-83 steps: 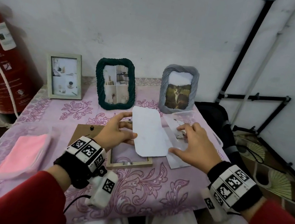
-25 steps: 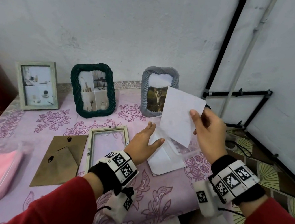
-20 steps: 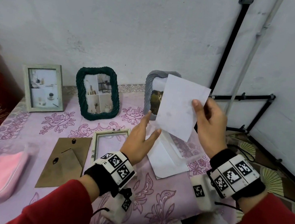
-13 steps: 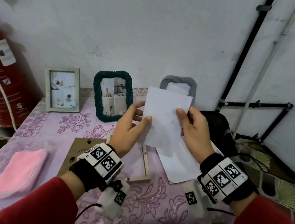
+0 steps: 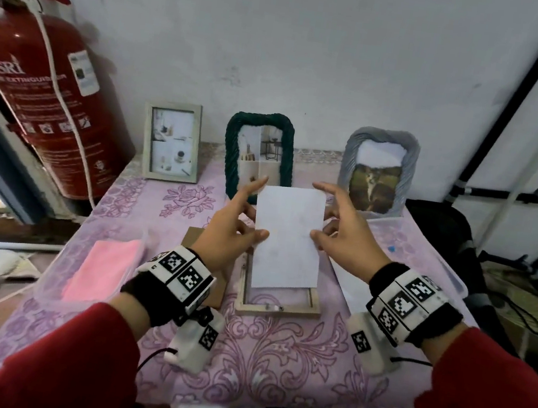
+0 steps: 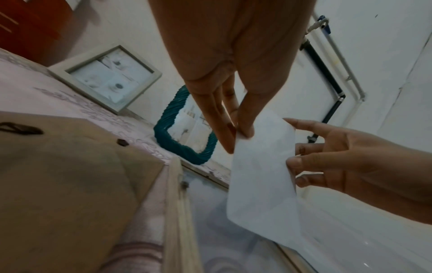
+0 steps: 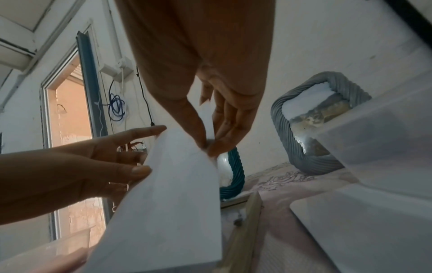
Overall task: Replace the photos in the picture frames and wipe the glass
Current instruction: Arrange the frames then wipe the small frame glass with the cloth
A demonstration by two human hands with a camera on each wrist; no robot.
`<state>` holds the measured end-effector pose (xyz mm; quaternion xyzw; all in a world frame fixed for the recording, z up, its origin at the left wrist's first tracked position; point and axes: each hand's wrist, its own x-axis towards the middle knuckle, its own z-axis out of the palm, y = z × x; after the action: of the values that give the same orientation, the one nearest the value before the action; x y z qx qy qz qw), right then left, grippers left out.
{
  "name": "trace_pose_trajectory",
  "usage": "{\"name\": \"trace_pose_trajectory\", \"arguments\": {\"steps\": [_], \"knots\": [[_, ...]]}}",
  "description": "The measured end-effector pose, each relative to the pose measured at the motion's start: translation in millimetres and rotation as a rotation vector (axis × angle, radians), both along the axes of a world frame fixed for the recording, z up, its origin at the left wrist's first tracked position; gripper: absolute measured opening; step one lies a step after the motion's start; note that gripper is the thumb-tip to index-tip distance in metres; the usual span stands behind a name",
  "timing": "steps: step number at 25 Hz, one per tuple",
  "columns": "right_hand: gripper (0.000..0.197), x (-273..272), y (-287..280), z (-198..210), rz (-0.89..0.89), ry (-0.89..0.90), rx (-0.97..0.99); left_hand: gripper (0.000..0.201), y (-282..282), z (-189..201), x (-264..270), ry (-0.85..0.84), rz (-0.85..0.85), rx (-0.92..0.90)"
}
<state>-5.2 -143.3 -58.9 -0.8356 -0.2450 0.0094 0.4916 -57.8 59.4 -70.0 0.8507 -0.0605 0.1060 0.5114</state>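
White photo paper [image 5: 287, 237], blank side up, is held by both hands just above the open wooden frame [image 5: 277, 303] lying flat on the purple floral tablecloth [image 5: 274, 350]. Left hand [image 5: 229, 229] has its thumb and fingers clamped on the sheet's left edge with the index finger sticking out straight; right hand [image 5: 346, 235] pinches the right edge between thumb and fingers, index finger also stretched out. The sheet's lower end hangs over the frame opening; can't tell if it's touching yet.

Brown backing board [image 5: 205, 257] sits on the cloth just left of the frame, mostly behind the left wrist. Right of the frame there's another white sheet [image 5: 349, 287] and a clear plastic bin [image 5: 423, 253].

Along the wall stand 3 frames upright: a pale wooden one [image 5: 172, 141], a dark green rope one [image 5: 260, 154], and a grey rope one [image 5: 377, 170] with a cat photo. Pink cloth [image 5: 103, 267] in a clear bag is at the table's left edge, and a red fire extinguisher [image 5: 41, 95] stands beyond that.
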Motion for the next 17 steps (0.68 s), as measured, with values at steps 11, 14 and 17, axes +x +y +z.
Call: {"name": "trace_pose_trajectory", "arguments": {"steps": [11, 14, 17], "knots": [[0.072, 4, 1, -19, 0.063, 0.054, -0.165, 0.076, 9, -18, 1, 0.130, 0.021, 0.023], [0.076, 4, 2, -22, 0.102, 0.074, -0.173, 0.081, 13, -20, 1, 0.155, 0.022, 0.079], [0.078, 7, 1, -26, 0.113, 0.078, -0.208, 0.087, 15, -22, 1, 0.185, 0.004, 0.170]]}}
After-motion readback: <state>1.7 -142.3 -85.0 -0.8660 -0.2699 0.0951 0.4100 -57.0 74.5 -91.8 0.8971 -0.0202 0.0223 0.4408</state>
